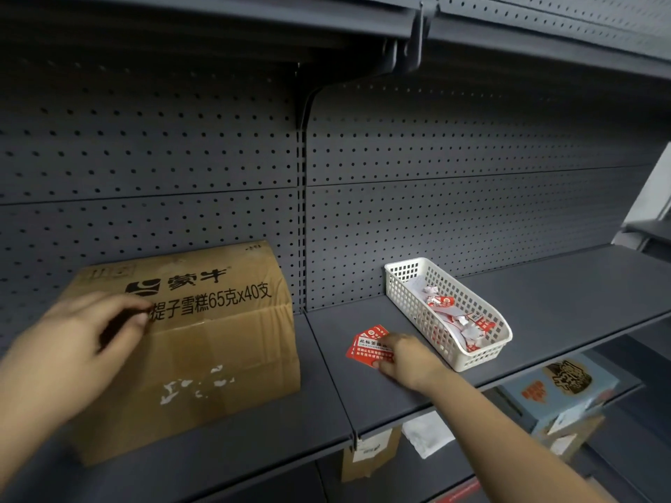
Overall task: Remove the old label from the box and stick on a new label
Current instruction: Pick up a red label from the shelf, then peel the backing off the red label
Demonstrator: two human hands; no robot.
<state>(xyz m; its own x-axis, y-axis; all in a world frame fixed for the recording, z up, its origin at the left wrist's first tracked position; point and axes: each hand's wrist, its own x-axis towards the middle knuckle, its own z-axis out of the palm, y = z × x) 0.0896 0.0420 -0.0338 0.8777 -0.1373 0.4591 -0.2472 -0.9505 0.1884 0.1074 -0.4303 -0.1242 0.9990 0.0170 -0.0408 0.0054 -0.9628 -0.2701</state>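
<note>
Fingertips of the right hand (406, 357) press down on a small fanned stack of red labels (366, 344) lying flat on the shelf (544, 314), thumb at the near edge and fingers curled over the top; nothing is lifted yet, so I read it as a pinch forming rather than a firm hold. Left of that grip, well apart, the left hand (90, 332) rests on the top front edge of the cardboard box (218, 343), fingers bent over the printed top, steadying it more than gripping it; blur hides the exact contact. Below that hand, the box's front face carries torn white scraps of paper (198, 384), which suggests the old label is mostly off, with residue left. No new label shows on the box. Just beyond and right of the grip stands a white basket (395, 281) holding crumpled peeled bits. What remains, in my judgement: picking one label, peeling its backing, and sticking it on.
</note>
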